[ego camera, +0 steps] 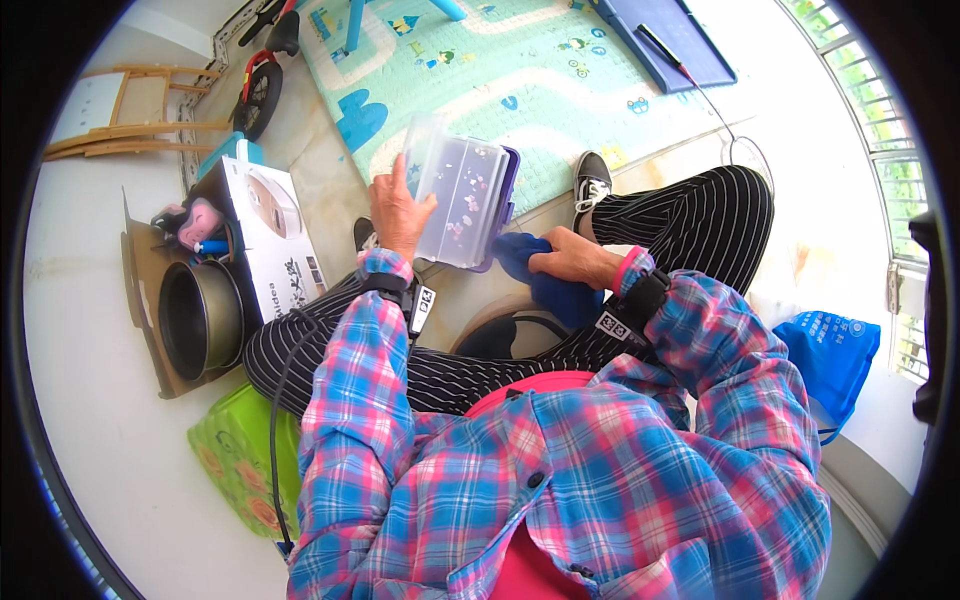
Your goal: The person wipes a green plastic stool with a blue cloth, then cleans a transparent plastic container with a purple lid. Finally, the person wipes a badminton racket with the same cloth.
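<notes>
A translucent plastic storage box point(469, 202) with a purple edge and small flower prints stands on the floor between my feet. Its clear flap point(424, 150) is raised on the left side. My left hand point(397, 214) grips this flap, index finger stretched along it and thumb towards the box. A crumpled dark blue cloth point(559, 289) hangs from my right hand point(574, 259), just right of the box's near corner. Part of the cloth hides the floor and a round dark-and-tan object point(517, 334) below.
A patterned foam play mat point(480, 97) lies ahead, with a blue tray point(697, 45) holding a black-handled corded tool point(660, 45). On the left are an open carton point(274, 247), a round metal pot point(199, 319) and a green bag point(240, 457). A blue bag point(829, 360) sits right.
</notes>
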Demonstrator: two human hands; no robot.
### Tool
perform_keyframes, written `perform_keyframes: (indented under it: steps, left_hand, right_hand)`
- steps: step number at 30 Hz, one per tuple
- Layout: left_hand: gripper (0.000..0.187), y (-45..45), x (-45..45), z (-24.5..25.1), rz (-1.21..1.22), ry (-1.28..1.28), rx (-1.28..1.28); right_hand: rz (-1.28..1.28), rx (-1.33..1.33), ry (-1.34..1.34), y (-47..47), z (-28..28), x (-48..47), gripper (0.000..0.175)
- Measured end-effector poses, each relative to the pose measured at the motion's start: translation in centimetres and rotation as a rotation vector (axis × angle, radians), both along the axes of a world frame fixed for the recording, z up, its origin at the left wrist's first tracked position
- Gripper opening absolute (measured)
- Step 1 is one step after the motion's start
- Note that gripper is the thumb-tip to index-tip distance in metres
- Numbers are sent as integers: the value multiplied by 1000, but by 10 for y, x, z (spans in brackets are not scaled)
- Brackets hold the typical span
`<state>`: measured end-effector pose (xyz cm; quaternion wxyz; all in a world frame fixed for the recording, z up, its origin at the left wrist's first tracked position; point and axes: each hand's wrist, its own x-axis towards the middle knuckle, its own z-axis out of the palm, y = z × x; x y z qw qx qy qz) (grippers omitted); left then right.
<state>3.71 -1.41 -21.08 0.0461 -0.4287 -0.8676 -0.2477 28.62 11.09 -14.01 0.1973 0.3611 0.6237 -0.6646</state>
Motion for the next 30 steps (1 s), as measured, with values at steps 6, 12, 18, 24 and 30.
perform_keyframes:
  steps: [6,12,18,24,30]
  left_hand:
    - [88,13,36,-13,-97,89,-135]
    - [95,24,61,-36,-174,152,-263]
    - [79,17,77,-59,-459,98,-598]
    - [72,9,77,-70,-385,-147,-585]
    - [76,8,80,-69,-364,-296,-565]
  right_hand:
    - [81,70,111,-8,-5,-1,32]
    - [138,95,135,-7,-4,-4,34]
    - [247,155,227,-5,1,-6,35]
    - [278,143,204,-7,4,-10,36]
    - [254,80,222,-7,2,-14,35]
